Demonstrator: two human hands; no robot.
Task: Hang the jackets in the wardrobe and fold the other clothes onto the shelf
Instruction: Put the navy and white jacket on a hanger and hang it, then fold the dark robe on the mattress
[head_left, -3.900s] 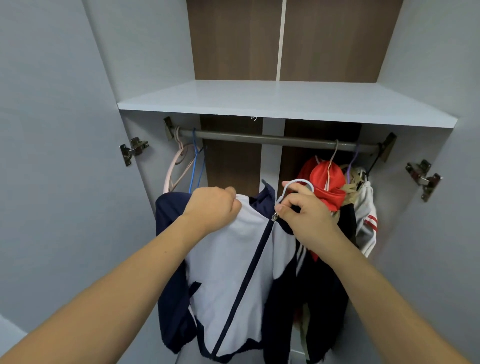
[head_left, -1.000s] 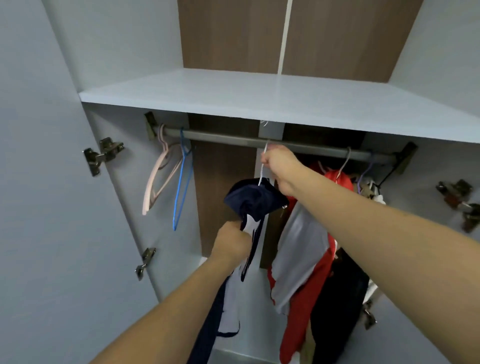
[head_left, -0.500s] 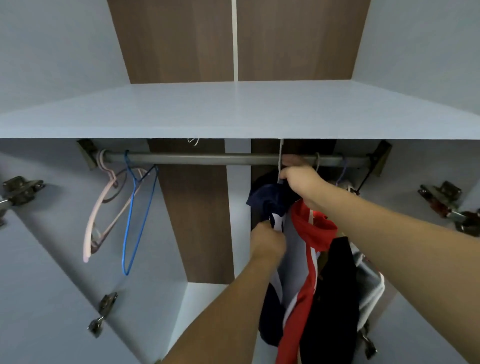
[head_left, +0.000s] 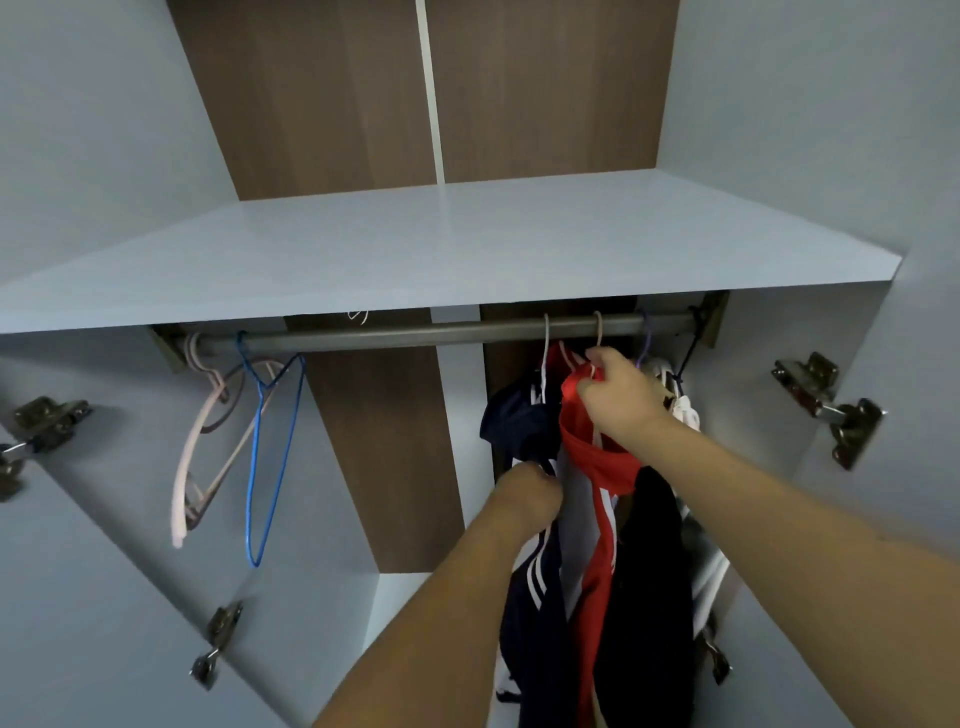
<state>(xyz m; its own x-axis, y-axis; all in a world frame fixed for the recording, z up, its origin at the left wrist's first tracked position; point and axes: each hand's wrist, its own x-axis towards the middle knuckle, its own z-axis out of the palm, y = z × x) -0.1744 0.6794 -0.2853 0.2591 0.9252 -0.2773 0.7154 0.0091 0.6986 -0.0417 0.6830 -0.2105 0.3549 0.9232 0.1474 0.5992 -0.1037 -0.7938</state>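
A navy and white jacket (head_left: 524, 431) hangs on a white hanger from the grey rail (head_left: 441, 332) of the wardrobe, right of centre. My left hand (head_left: 530, 493) grips its front just below the collar. Beside it hangs a red jacket (head_left: 592, 457); my right hand (head_left: 623, 395) pinches the red collar near its hanger hook. A black garment (head_left: 654, 571) and a white one (head_left: 685, 415) hang further right on the same rail.
A pink hanger (head_left: 197, 447) and a blue hanger (head_left: 265, 457) hang bare at the rail's left end. The pale blue shelf (head_left: 415, 249) lies above the rail. Door hinges (head_left: 831, 405) stick out on both sides.
The navy jacket's hanger is now hooked on the rail. My right hand has left that hook and moved right onto the red jacket's collar. My left hand stays on the navy jacket.
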